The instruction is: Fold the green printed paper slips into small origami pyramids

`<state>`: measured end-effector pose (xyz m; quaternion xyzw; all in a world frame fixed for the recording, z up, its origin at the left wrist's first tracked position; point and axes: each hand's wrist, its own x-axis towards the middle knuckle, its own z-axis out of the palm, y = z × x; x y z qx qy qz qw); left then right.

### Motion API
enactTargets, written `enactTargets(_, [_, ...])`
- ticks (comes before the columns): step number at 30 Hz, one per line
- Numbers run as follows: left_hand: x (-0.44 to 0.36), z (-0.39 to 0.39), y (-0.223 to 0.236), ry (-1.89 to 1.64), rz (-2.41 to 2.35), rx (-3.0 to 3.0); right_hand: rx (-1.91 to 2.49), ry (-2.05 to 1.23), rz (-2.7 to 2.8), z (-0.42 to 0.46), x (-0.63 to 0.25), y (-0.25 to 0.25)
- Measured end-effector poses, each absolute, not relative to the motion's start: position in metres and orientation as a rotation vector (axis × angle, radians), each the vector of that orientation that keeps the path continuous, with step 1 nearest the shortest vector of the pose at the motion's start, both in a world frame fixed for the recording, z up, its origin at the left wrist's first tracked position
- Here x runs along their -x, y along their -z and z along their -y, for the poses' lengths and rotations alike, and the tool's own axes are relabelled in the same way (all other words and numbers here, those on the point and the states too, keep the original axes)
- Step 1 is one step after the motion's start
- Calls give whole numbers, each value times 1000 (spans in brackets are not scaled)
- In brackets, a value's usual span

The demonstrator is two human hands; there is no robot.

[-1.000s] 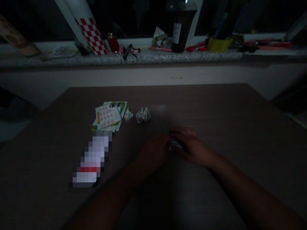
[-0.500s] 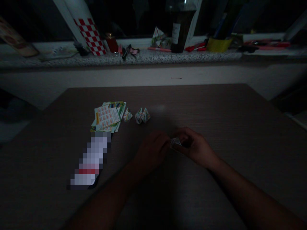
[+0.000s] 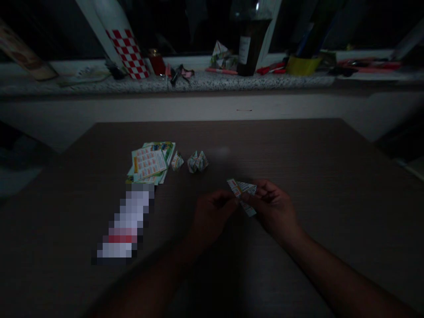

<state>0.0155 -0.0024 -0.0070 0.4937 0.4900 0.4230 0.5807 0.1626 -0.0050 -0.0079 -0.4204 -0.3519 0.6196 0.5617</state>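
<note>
Nearest, a slim pale item (image 3: 124, 225) with a red band lies slantwise toward the left edge of the dark surface (image 3: 331, 176) (its detail is masked by coarse pixels). To its right, the left hand (image 3: 210, 216) is narrowed, thumb and finger pinching the left side of a folded paper (image 3: 250, 210). The right hand (image 3: 278, 210) pinches the same paper from the opposite side, thumb on top. The paper, a printed strip with a pointed flap, is held near the middle of the surface.

Beyond, toward the far left corner, printed sheets (image 3: 149, 163) lie in an uneven pile. Just to the right stands a small folded piece (image 3: 177, 162), then a two-pointed folded piece (image 3: 198, 162).

Past the far edge, a speckled sill (image 3: 212, 83) carries a red-and-white checkered bottle (image 3: 127, 53), a dark labelled bottle (image 3: 250, 51) and a yellow holder (image 3: 303, 65).
</note>
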Motion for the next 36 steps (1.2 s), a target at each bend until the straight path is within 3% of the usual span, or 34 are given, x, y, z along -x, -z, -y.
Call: enactTargets(36, [-7,-3,-6,-1104,-1215,-996,1161,-1419,1099,7,-168,1])
